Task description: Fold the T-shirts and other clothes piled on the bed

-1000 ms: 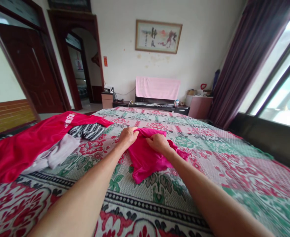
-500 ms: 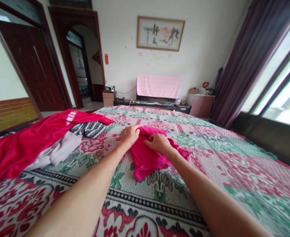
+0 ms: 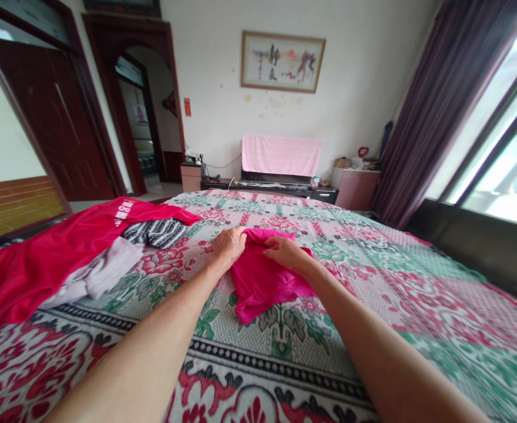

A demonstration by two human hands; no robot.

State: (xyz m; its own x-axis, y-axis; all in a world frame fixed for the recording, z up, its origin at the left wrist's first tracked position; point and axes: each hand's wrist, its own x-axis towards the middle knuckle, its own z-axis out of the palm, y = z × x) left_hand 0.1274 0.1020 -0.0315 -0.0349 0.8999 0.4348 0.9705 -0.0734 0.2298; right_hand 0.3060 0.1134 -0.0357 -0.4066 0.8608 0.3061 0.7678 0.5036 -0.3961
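Observation:
A magenta garment (image 3: 261, 281) lies crumpled in the middle of the bed, on a floral red, green and white bedspread (image 3: 373, 282). My left hand (image 3: 227, 245) is closed on its far left edge. My right hand (image 3: 285, 251) rests on the far top edge, fingers curled and pinching the cloth. Both arms reach forward over the bed.
A pile of clothes sits on the left of the bed: a red shirt (image 3: 42, 258), a black-and-white striped piece (image 3: 155, 233) and a pale grey one (image 3: 104, 273). Beyond the bed stand a low cabinet with a pink towel (image 3: 280, 155), doorways on the left, curtain and window on the right.
My right hand has slid a little up and left along the garment's top edge. The ruffled right corner of the garment has been drawn in under my wrist.

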